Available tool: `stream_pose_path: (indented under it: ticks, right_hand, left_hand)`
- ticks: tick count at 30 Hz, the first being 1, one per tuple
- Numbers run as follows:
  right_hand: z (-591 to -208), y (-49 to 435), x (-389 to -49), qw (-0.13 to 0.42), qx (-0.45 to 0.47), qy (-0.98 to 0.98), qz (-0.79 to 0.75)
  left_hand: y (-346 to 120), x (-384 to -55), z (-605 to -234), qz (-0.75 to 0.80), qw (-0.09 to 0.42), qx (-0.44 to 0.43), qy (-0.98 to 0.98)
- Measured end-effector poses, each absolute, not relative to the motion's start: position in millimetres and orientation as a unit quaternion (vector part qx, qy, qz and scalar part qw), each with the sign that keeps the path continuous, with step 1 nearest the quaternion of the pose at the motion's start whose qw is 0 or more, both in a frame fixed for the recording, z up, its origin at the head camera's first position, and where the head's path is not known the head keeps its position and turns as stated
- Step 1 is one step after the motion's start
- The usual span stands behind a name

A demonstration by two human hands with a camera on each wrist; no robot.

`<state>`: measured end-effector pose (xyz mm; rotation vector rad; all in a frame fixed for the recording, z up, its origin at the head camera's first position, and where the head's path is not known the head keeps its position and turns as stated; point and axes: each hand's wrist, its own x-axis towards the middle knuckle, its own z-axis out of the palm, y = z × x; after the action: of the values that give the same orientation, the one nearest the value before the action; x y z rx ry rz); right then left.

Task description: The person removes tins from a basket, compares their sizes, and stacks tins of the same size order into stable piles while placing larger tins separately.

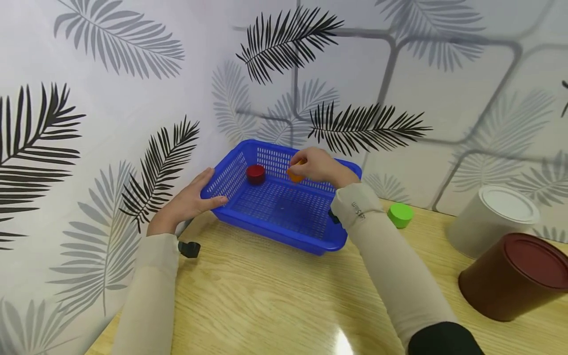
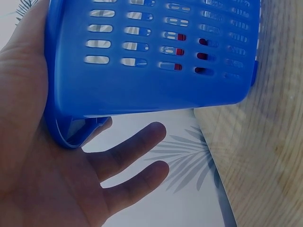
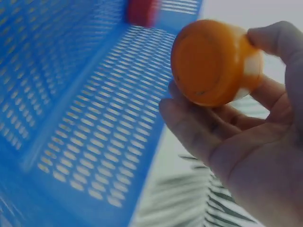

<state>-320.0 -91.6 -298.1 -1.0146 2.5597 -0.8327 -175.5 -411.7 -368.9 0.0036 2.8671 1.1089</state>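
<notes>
Over the inside of a blue plastic basket point(image 1: 284, 235) my right hand point(image 1: 316, 165) holds a small round orange container point(image 1: 295, 175). The right wrist view shows the thumb and fingers around the sides of the orange container point(image 3: 203, 66), its round end facing the camera. My left hand point(image 1: 188, 197) rests against the basket's left corner, its rim between thumb and palm. In the left wrist view the fingers point(image 2: 137, 146) extend fairly straight beyond the rim. A small round red container point(image 1: 256, 174) sits inside the basket at its far left.
A small lime-green round container point(image 1: 401, 215) stands on the wooden table point(image 1: 266, 305) right of the basket. Farther right are a white lidded tub point(image 1: 492, 222) and a dark red lidded tub point(image 1: 510, 281). Leaf-patterned walls point(image 1: 355, 74) rise behind and at the left.
</notes>
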Motion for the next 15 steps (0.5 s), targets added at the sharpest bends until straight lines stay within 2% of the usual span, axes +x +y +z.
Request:
stream_pose_path:
  ticks: [7, 15]
  right_hand:
    - [-284, -54, -306, 0.069, -0.324, 0.895, -0.297]
    - [-305, -1, -283, 0.027, -0.281, 0.899, -0.334]
  left_hand:
    - [-411, -175, -369, 0.358, 0.033, -0.001, 0.933]
    - [-411, -174, -368, 0.358, 0.036, 0.008, 0.933]
